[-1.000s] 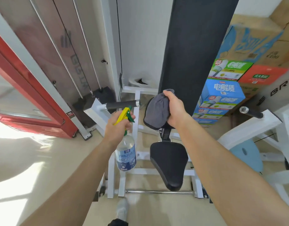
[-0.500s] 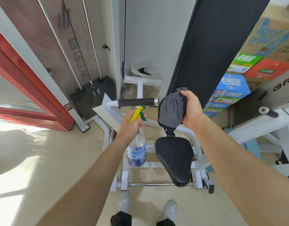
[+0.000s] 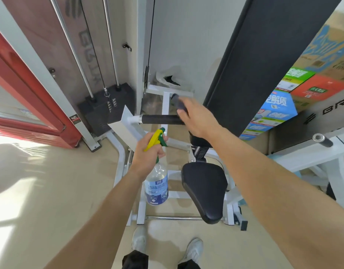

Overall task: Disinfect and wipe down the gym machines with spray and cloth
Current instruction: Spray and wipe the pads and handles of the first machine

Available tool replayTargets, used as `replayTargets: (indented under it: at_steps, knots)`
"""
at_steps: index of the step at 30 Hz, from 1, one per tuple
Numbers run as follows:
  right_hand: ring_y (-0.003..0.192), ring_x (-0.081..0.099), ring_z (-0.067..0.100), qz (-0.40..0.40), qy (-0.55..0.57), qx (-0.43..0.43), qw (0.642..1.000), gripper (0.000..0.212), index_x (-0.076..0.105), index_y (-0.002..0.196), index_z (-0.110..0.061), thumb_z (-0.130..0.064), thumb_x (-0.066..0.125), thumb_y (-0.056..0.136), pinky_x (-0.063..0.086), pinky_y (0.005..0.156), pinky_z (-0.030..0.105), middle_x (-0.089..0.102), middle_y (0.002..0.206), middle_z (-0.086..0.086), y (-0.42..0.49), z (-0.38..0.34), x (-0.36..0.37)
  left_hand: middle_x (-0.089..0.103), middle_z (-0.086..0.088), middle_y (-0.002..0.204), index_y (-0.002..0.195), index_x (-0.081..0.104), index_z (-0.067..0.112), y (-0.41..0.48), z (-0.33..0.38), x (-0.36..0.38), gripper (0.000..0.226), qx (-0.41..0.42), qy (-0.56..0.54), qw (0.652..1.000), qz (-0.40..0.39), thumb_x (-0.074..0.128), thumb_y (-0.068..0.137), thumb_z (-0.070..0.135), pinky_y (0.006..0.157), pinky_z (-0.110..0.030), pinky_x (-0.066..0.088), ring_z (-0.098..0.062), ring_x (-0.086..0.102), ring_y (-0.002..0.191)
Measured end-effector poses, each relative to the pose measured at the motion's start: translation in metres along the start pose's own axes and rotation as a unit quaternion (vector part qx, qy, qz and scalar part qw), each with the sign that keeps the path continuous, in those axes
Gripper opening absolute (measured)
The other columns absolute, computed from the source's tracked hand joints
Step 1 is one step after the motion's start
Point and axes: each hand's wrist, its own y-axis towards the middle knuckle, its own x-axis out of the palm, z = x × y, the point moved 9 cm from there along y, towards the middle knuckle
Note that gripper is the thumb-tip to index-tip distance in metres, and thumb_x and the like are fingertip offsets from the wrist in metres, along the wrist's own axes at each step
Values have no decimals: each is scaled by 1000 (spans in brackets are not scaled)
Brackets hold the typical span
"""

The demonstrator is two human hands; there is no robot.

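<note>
1. Progress: your R hand (image 3: 198, 121) holds the grey cloth (image 3: 178, 102) bunched at the 3 o'clock end of the handle grip (image 3: 159, 119); this wipe looks barely begun. Whether the seat (image 3: 205, 189) & back pad (image 3: 254, 55) are done: can't tell.
2. Your L hand (image 3: 148, 154) grips the spray bottle (image 3: 157, 188) by its neck, frame centre.
3. Bottle axis runs 12–6, nozzle toward 1 o'clock; handle grip lies 9–3.

Stacked cartons (image 3: 303, 84) at right; red door frame (image 3: 31, 98) at left.
</note>
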Motion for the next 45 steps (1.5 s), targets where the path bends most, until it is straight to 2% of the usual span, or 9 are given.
replayTargets:
  at_steps: [4, 10, 16, 22, 27, 31, 36, 41, 45]
  knots:
    - [100, 61, 33, -48, -291, -113, 949, 39, 39, 138, -16, -38, 31, 107, 33, 69, 39, 56, 122, 13, 14, -39, 46, 75, -3, 102, 99, 70, 14, -1, 2, -31, 42, 25, -10, 999, 30, 51, 63, 5, 100, -57, 52, -32, 67, 112]
    - [108, 57, 34, -72, -297, -173, 936, 47, 30, 146, -17, -36, 38, 105, 44, 82, 44, 49, 130, 15, 42, -78, 89, 73, -3, 99, 85, 73, 27, 0, 14, -61, 39, 57, -18, 997, 49, 51, 64, 2, 82, -44, 45, -43, 61, 116]
    - [115, 53, 34, -111, -244, -158, 950, 48, 20, 151, -43, -53, 17, 104, 46, 90, 47, 48, 137, 8, 23, -58, 66, 73, -6, 103, 99, 70, 14, 10, 30, -67, 42, 74, -4, 996, 52, 50, 65, 0, 98, -53, 54, -36, 66, 116]
    - [106, 55, 28, -84, -203, -156, 963, 46, 37, 146, -47, -30, 45, 104, 54, 77, 42, 51, 135, -2, -10, -4, 23, 74, -1, 103, 102, 70, 13, 15, 39, -56, 45, 68, -12, 996, 50, 52, 62, 4, 97, -47, 53, -32, 66, 119]
    - [95, 58, 28, -108, -322, -173, 925, 83, 2, 157, -27, -18, 58, 97, 50, 65, 39, 53, 131, 4, 9, -19, 52, 73, -3, 102, 96, 70, 16, 16, 40, -65, 40, 66, -74, 993, 64, 51, 65, -1, 91, -39, 53, -32, 66, 121]
    - [85, 62, 31, -108, -382, -155, 904, 72, 15, 153, -7, -9, 55, 93, 40, 56, 39, 54, 116, 15, 26, -48, 62, 73, -3, 102, 91, 72, 20, 14, 38, -80, 40, 75, -74, 990, 90, 51, 66, -2, 90, -41, 49, -30, 68, 117]
    - [77, 60, 30, -156, -307, -144, 928, 32, 44, 125, -11, -25, 53, 98, 41, 57, 38, 60, 99, 8, 54, -63, 82, 73, -2, 100, 100, 71, 13, 13, 39, -92, 42, 89, -40, 990, 102, 48, 75, -11, 87, -41, 50, -34, 66, 116]
    - [74, 58, 20, -325, -77, -100, 937, 25, 55, 93, -19, -42, 64, 88, 42, 61, 30, 63, 89, 6, 83, -60, 104, 74, -9, 106, 103, 71, 12, 11, 39, -94, 43, 82, -27, 990, 107, 48, 75, -11, 99, -55, 53, -29, 69, 115]
    - [71, 67, 22, -400, 59, -4, 914, 44, 66, 101, -12, -54, 66, 88, 56, 74, 38, 72, 87, 9, 94, -50, 118, 74, -10, 110, 98, 73, 20, 10, 40, -91, 42, 86, -11, 991, 100, 52, 67, 2, 100, -63, 49, -32, 67, 115]
